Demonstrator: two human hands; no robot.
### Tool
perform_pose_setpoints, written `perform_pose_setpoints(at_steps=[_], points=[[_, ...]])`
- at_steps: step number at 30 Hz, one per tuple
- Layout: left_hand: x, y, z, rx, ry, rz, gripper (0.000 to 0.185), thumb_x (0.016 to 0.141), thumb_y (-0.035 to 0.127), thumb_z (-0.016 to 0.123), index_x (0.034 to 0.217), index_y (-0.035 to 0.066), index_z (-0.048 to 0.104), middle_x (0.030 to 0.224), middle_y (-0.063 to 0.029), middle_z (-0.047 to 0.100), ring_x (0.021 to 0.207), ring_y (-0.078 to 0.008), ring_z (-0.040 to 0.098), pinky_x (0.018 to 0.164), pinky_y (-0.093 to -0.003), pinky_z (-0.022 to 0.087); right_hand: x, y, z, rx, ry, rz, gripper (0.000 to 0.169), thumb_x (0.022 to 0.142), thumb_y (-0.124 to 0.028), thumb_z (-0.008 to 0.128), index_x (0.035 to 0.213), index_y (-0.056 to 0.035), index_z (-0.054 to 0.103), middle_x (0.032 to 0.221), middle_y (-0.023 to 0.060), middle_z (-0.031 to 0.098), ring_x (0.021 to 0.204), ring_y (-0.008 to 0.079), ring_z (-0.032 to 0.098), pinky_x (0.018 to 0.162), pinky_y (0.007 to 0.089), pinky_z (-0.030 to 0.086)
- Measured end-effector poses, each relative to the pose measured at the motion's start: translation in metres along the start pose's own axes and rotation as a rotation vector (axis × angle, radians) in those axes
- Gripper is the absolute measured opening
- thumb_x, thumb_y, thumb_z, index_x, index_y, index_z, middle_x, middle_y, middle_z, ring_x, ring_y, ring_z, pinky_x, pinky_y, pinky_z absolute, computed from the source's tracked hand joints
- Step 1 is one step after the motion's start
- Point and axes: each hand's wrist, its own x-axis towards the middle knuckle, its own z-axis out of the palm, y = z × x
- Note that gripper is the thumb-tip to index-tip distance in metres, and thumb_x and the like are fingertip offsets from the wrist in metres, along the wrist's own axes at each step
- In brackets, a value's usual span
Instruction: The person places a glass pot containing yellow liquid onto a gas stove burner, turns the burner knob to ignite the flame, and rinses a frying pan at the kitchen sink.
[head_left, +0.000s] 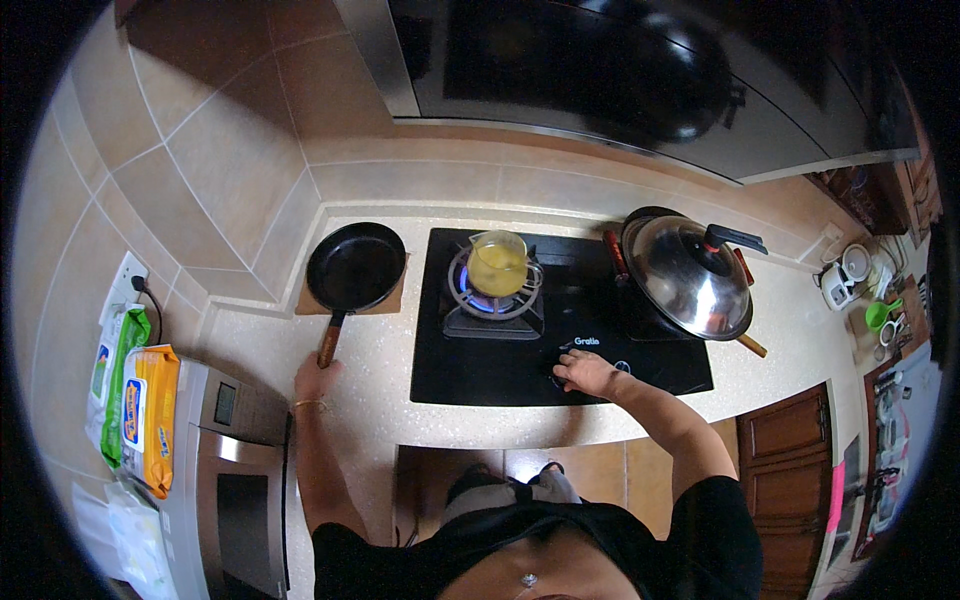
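Note:
My left hand (316, 377) is at the wooden handle of a black frying pan (355, 265), which rests on a brown square mat (306, 301) left of the stove. With its fingers, my right hand (583, 372) grips a control knob (558, 377) at the front of the black glass gas stove (465, 375); the hand covers most of the knob. A glass pitcher (498, 264) holding yellow contents stands on the left burner (491, 304), where a blue flame burns. On the right side of the stove sits a wok with a domed metal lid (686, 277).
A range hood (600, 75) overhangs the stove. To the left stand a silver microwave oven (240, 480) and packs of wipes (150, 420). A white appliance (836, 286) and a green scoop (881, 313) are at the far right. The wok's handle (752, 346) sticks out over the counter.

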Motion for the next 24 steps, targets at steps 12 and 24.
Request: perform_pose_setpoints(at_steps=[12, 24], points=[[0.017, 0.004, -0.005, -0.649, -0.663, -0.181, 0.039, 0.085, 0.035, 0.068, 0.112, 0.008, 0.059, 0.085, -0.0022, 0.061, 0.063, -0.0116, 0.057, 0.056, -0.0261, 0.047, -0.004, -0.004, -0.003, -0.023, 0.000, 0.015, 0.037, 0.072, -0.022, 0.074, 0.103, -0.0092, 0.059, 0.101, 0.0116, 0.058, 0.100, 0.0318, 0.056, 0.085, 0.0408, 0.049], [-0.046, 0.005, 0.037, -0.607, -0.338, 0.123, 0.018, 0.084, 0.021, 0.065, 0.089, 0.008, 0.054, 0.061, 0.0005, 0.053, 0.051, -0.0096, 0.052, 0.045, -0.0260, 0.040, -0.002, 0.000, 0.000, -0.006, 0.036, -0.007, 0.036, 0.071, -0.023, 0.074, 0.101, -0.0097, 0.059, 0.099, 0.0113, 0.058, 0.098, 0.0321, 0.056, 0.084, 0.0423, 0.048]])
